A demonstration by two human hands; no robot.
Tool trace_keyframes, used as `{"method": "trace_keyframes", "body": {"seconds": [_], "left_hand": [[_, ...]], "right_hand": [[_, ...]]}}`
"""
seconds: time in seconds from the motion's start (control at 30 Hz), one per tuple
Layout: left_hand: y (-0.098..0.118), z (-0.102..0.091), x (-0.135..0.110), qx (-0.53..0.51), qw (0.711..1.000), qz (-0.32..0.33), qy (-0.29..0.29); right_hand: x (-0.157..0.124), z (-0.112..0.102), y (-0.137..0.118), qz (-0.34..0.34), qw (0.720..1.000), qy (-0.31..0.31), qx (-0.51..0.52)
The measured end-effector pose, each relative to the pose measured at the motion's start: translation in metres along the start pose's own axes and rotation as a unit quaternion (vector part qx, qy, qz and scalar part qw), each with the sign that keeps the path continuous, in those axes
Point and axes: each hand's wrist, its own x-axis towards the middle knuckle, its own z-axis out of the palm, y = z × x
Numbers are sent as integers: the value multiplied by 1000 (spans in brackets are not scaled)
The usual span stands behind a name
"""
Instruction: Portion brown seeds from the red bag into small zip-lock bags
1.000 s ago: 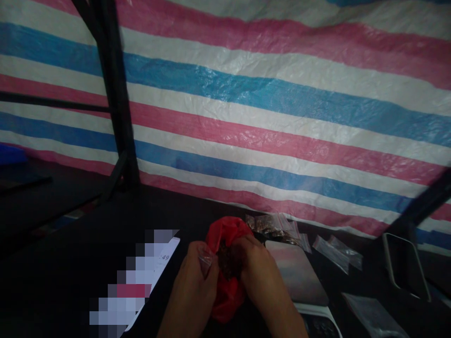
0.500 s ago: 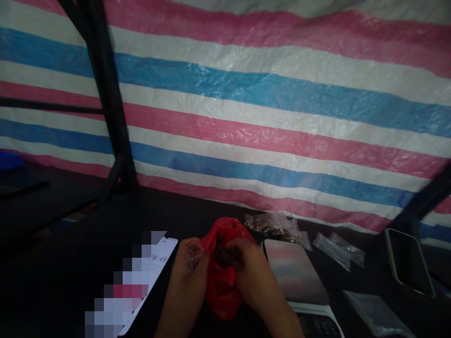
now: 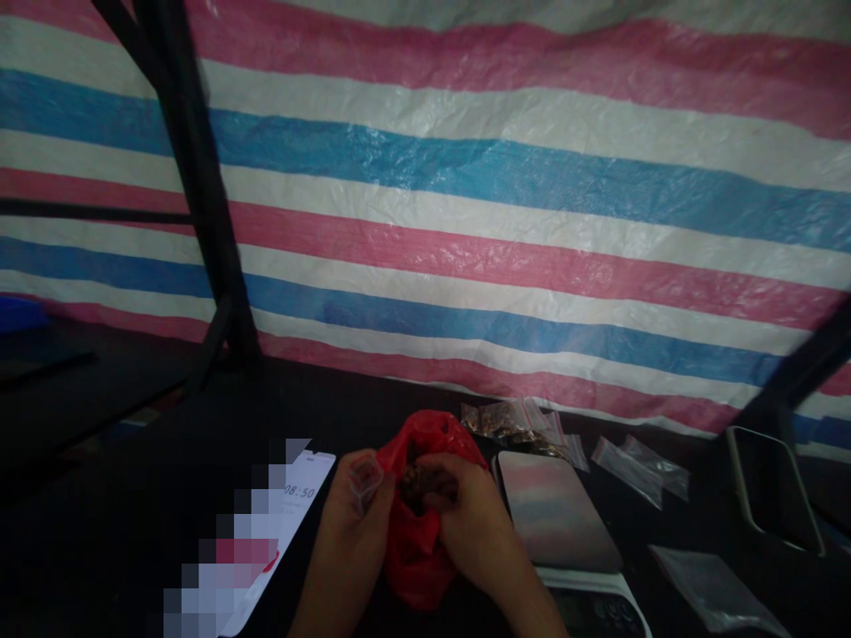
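Note:
A red plastic bag (image 3: 416, 567) stands open between my hands, with dark brown pieces (image 3: 410, 483) showing in its mouth. My left hand (image 3: 355, 514) is closed at the bag's left edge, and a small clear plastic bag (image 3: 364, 478) sticks up between its thumb and fingers. Inside the mouth, my right hand (image 3: 469, 514) has its fingers curled round some of the brown pieces; the fingertips are partly hidden. Right of the red bag lies a digital scale (image 3: 558, 514) with a shiny metal plate and buttons at its near end.
Filled clear zip bags (image 3: 509, 421) lie behind the scale. Flat clear bags (image 3: 628, 470) and another clear bag (image 3: 718, 589) lie to the right, near a dark-screened phone (image 3: 775, 492). A lit phone (image 3: 309, 478) is at left. Striped sheeting (image 3: 465, 213) hangs behind, beside a black post (image 3: 206, 177).
My right hand has shifted slightly left inside the red bag, its fingers moving among the brown pieces. My left hand keeps its hold.

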Motion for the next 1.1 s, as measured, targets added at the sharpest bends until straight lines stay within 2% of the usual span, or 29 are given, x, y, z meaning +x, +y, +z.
{"method": "trace_keyframes", "body": {"seconds": [0.1,0.27,0.43,0.57,0.67,0.77,0.9,1.0,1.1], "left_hand": [[-1,-1,1,9,1000,23,-15],[-6,-6,3,34,997,49,-41],[-13,-9,1,81,992,58,-72],[-17,-14,0,139,983,68,-95],[-19,-16,-1,175,974,112,-85],[-20,-17,0,192,967,148,-74],[-15,-17,-2,171,973,124,-91],[-10,-17,-4,136,980,89,-112],[-8,-17,-6,125,980,98,-120]], "right_hand": [[2,-2,3,11,997,-10,80],[3,-11,5,4,990,-10,144],[-2,-20,-10,-36,989,-15,145],[-13,-12,-27,-69,994,-26,77],[-20,-2,-39,-106,994,-18,-6],[-23,6,-48,-143,985,-42,-87],[-23,8,-55,-189,961,-55,-195],[-22,8,-56,-208,952,-50,-217],[-23,8,-57,-225,949,-45,-216]]}}
